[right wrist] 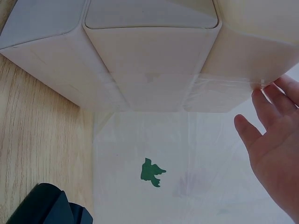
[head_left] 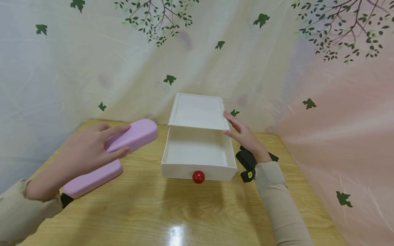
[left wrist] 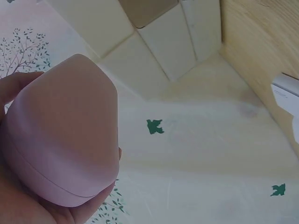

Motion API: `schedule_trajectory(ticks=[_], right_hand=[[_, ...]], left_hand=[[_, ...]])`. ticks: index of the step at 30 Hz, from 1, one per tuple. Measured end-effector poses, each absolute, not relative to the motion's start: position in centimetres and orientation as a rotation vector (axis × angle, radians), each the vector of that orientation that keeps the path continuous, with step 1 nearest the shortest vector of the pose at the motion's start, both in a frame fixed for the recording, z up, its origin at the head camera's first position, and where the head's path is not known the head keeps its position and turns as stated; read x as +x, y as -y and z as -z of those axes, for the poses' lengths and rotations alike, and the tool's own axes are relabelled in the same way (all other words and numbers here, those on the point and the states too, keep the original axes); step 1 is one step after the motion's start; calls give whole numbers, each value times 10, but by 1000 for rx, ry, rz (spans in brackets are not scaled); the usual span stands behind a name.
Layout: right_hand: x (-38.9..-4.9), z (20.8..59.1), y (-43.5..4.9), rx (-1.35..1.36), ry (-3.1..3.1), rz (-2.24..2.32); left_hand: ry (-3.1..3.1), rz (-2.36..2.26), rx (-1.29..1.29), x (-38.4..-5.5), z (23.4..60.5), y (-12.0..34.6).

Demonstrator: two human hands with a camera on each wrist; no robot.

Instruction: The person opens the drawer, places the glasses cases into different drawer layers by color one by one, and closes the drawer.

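Quantities: two hands, two pink cases, one white box with one drawer, one red knob, one table and one printed curtain.

Left hand (head_left: 89, 147): enters from the near left, back of the hand upward, and grips the first pink case (head_left: 143, 132), thumb on the near side and fingers over the far side. The case slants, its rounded end toward the far right.

Right hand (head_left: 245, 136): reaches in from the near right. The fingers are extended and the thumb stands apart; the fingertips touch the right side of the white box (head_left: 199, 111). A black wrist device (head_left: 247, 160) is fitted at this wrist.

Positions: the held case is left of the box, near it but apart. The second pink case (head_left: 96, 177) lies nearer and farther left, partly hidden by the left hand and wrist. The drawer (head_left: 176, 171) is pulled out toward the near side, its red knob (head_left: 198, 177) at the front. The wooden table (head_left: 147, 215) extends beneath; the curtain (head_left: 129, 68) hangs at the far side.
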State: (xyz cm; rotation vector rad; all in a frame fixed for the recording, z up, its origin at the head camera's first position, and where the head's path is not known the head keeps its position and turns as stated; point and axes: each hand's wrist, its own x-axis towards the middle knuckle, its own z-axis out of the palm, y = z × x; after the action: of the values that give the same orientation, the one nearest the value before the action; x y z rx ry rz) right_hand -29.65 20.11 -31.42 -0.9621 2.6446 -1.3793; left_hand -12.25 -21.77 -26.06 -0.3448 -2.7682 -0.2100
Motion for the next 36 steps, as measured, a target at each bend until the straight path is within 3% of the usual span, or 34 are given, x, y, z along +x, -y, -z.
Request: schedule_trajectory(ticks=[15,36], right_hand=[[-297,315,-201,-943,-2662,1369],[-296,314,-202,-919,-2655,1384]], left_hand=[[2637,198,-565,-133,242,175],[2618,310,-906,-173,247,110]])
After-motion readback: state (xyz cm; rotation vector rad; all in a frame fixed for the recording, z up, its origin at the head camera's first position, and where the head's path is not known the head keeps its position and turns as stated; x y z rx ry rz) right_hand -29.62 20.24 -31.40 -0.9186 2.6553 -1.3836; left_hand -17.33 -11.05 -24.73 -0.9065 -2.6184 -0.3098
